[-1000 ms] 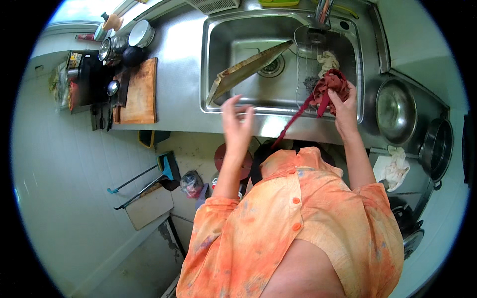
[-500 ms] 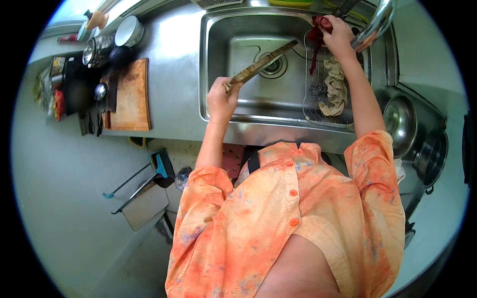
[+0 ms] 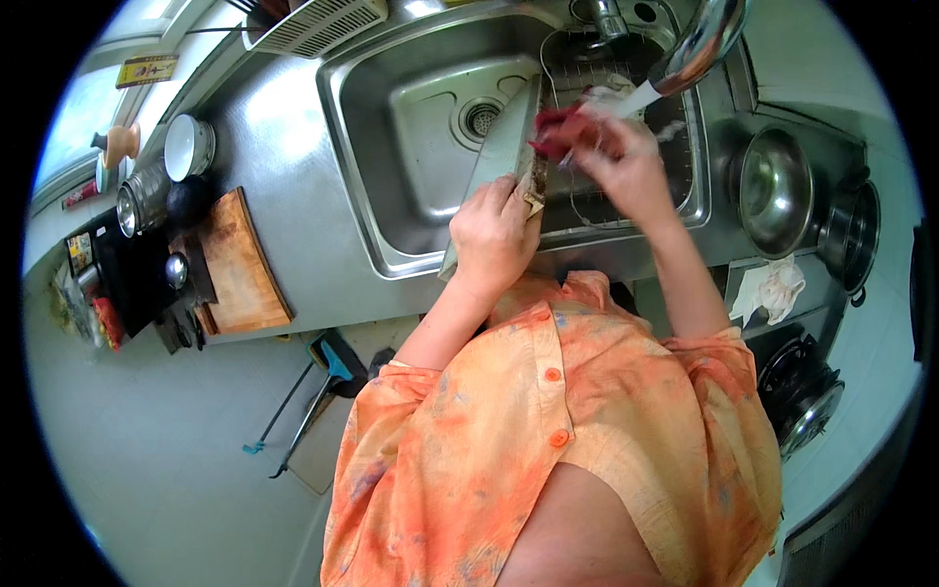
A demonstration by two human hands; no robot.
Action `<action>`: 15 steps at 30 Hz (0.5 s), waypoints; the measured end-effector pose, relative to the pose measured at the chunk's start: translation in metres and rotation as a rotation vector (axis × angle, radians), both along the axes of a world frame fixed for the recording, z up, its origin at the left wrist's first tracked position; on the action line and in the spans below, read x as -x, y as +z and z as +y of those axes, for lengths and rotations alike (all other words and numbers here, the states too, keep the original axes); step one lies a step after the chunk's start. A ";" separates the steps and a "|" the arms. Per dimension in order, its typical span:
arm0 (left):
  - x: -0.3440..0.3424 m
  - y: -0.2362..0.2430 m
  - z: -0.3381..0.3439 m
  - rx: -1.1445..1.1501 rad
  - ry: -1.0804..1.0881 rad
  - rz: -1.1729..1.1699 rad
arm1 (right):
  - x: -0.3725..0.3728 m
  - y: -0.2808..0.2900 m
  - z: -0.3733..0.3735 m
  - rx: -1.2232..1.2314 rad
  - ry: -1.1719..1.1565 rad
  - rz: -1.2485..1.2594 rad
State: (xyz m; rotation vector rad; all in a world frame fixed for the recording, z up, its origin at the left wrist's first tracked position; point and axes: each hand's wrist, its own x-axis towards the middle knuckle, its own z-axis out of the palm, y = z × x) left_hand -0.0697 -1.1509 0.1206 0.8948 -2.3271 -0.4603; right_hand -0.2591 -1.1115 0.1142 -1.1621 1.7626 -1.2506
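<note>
My left hand [image 3: 494,230] grips the lower end of a thin, flat pale-grey panel [image 3: 507,137] with a grimy brown edge. The panel stands tilted over the right part of the sink [image 3: 357,186], one face showing. In my right hand [image 3: 628,168] is a dark red cloth [image 3: 561,131], bunched and close to the panel's grimy edge; whether it touches is hard to tell. The curved chrome faucet [image 3: 706,44] ends just above my right hand, and what looks like water splashes around the fingers. Motion blurs that hand a little.
Beneath my right hand, a wire rack [image 3: 688,191] sits in the sink's right side. A metal basin [image 3: 776,181] stands on the right. Left lie a wooden cutting board [image 3: 240,264], a white bowl [image 3: 189,147] and a ladle [image 3: 176,270]. A plastic rack [image 3: 323,24] stands at the back.
The panel has moved right and turned from edge-on to show a face. My right hand has brought the red cloth nearer, beside the panel. The whole view has turned.
</note>
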 end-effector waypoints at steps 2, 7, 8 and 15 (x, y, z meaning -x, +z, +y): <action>0.005 0.002 0.000 -0.026 -0.059 -0.063 | -0.031 -0.001 0.013 0.144 0.066 -0.207; 0.018 -0.013 0.009 0.044 -0.113 -0.122 | -0.006 -0.051 -0.018 -0.019 0.076 -0.199; 0.021 -0.018 0.011 0.067 -0.138 -0.147 | 0.009 -0.072 -0.028 -0.091 0.063 -0.214; 0.022 -0.013 0.003 0.001 -0.103 -0.204 | 0.006 -0.022 0.006 -0.124 0.144 -0.288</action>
